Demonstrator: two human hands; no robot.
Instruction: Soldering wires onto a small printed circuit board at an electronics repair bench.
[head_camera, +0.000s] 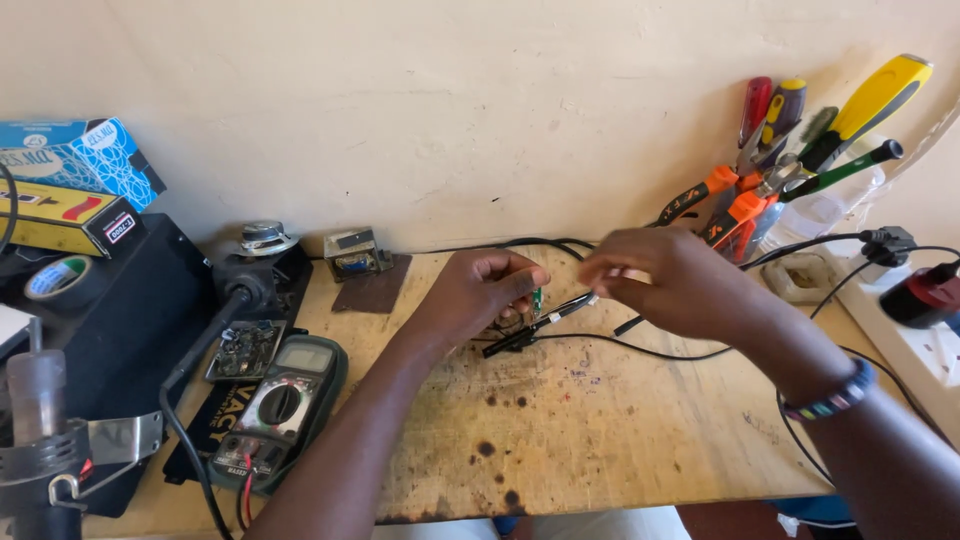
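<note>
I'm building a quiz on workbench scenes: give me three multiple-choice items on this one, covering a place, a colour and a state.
1. Where is the multimeter?
A. left part of the bench
B. beside the tool holder
C. under the right hand

2. What colour is the handle of the biggest screwdriver?
A. blue
B. yellow
C. white

3. What is the left hand doing?
A. lying flat and empty
B. pinching a small green circuit board
C. gripping the tape roll

Answers:
1 A, it lies at the bench's left front by the black cable.
2 B, the handle is yellow with a black neck.
3 B, fingers close on the board while the right hand holds a probe to it.
</note>
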